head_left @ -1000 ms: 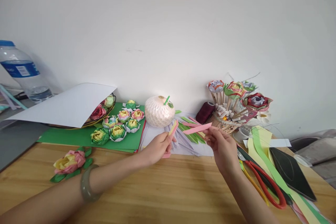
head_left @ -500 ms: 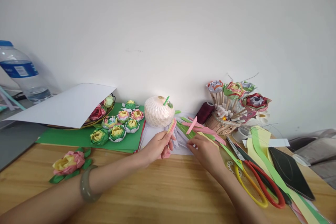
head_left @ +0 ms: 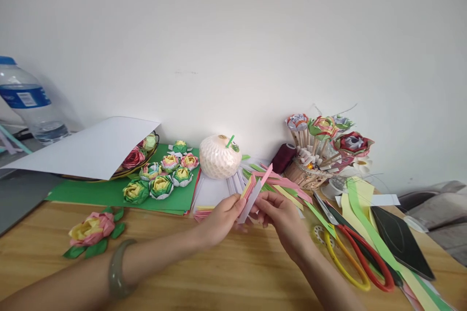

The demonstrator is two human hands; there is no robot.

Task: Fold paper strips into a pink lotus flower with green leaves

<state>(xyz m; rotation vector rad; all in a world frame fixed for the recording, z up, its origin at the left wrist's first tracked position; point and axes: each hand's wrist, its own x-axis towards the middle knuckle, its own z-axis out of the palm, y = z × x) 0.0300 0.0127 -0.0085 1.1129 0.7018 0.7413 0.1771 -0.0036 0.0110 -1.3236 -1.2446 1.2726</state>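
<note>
Folded paper strips (head_left: 249, 193), pink, yellow and white, are pinched between the thumb and fingers of my left hand (head_left: 226, 214), which has a bangle on its wrist. Close beside it, my right hand (head_left: 277, 211) has its fingers closed at the lower end of a pale strip (head_left: 251, 201) with a pink tip, touching the bundle. Behind both hands stands a white textured round ornament (head_left: 220, 156) with a green strip on top. Loose pink and green strips (head_left: 282, 182) lie beyond my right hand.
Folded paper flowers (head_left: 161, 186) rest on green paper (head_left: 87, 196) at the left. A pink flower (head_left: 93, 229) lies nearer. To the right are scissors (head_left: 361, 248), a purple thread spool (head_left: 283, 158) and a pot of paper flowers (head_left: 306, 175). A bottle (head_left: 27, 99) stands far left.
My right hand has moved left and lower, up against my left hand, with a pale strip now at its fingers. My left hand has moved slightly right with the folded strips.
</note>
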